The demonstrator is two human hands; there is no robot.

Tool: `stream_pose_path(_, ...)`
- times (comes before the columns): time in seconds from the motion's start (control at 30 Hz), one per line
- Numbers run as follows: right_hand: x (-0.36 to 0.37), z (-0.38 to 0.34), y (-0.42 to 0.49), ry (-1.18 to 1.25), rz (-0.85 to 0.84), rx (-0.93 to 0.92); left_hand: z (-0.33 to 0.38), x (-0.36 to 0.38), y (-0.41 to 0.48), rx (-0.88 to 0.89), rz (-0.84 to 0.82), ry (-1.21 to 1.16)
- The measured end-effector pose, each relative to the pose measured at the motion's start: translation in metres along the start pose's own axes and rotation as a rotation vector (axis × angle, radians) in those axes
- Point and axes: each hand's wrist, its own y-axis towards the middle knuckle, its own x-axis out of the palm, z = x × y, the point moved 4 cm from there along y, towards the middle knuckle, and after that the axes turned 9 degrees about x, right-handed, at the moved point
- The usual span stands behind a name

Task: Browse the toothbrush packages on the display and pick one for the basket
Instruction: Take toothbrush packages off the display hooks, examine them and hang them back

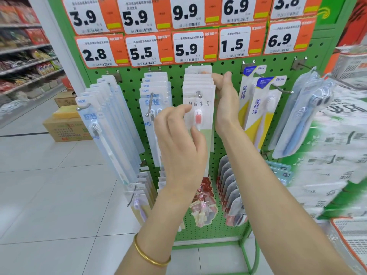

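A green pegboard display [228, 64] carries hooks of toothbrush packages. On the middle hook hangs a stack of white packages [198, 84]; the front one [204, 116] shows a pink-bristled brush. My left hand [178, 143] is raised in front of that package, its curled index finger and thumb pinching the package's left part. My right hand [226, 100] stands upright at the stack's right edge, fingertips touching the upper packages. A white basket with an orange rim [351, 237] shows at the lower right edge.
Other hooks hold blue-white packages [107, 120], NEW-labelled packages [155, 90], yellow-white ones [256, 108] and a blue twin pack [303, 116]. Price tags [188, 48] fill the top. Cardboard boxes [65, 126] sit on the tiled floor at left, in front of snack shelves [23, 56].
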Motion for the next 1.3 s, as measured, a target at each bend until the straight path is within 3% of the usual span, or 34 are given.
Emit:
stream_pose_path(0.2, -0.009, 0.001, -0.015, -0.089, 0.02, -0.032, 0.011, 0.003, -0.011, 0.028, -0.052, -0.064)
stream_pose_path(0.6, -0.053, -0.001, -0.08, -0.207, 0.118, -0.072, 0.024, 0.017, -0.054, -0.119, -0.212, -0.238)
stream_pose_path(0.87, -0.104, 0.017, -0.129, -0.152, 0.171, 0.091, 0.03, 0.03, -0.091, -0.349, -0.346, -0.348)
stream_pose_path(1.0, -0.124, 0.029, -0.152, -0.005, 0.166, 0.281, 0.026, 0.042, -0.115, -0.578, -0.495, -0.381)
stream_pose_path(1.1, -0.134, 0.043, -0.168, 0.07, 0.121, 0.408, 0.031, 0.049, -0.131, -0.673, -0.568, -0.538)
stream_pose_path(1.3, -0.143, 0.066, -0.194, 0.114, 0.114, 0.51, 0.025, 0.054, -0.17, -0.884, -0.575, -0.608)
